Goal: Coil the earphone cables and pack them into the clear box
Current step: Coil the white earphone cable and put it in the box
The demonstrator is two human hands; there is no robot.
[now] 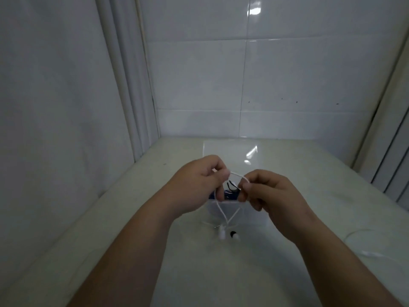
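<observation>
Head view
- Left hand [197,189] — thumb and forefinger closed in a pinch on the white earphone cable [238,175]; my other fingers are curled under.
- Right hand [274,196] — fingers curled in, tips pinching the same cable just beside my left hand.
- Cable, upper run — a short arc from one pinch to the other, held in the air above the clear box [247,214].
- Cable, lower run — thin strands hang from my fingers down across the front of the box and meet near the earbuds [222,234], which lie on the table [221,273] just in front of it.
- Clear box — stands on the table under my hands. It holds dark cables [231,185] and something blue [228,192], partly hidden by my fingers.
- Second white cable [371,253] — loose on the table, well apart to the right.
</observation>
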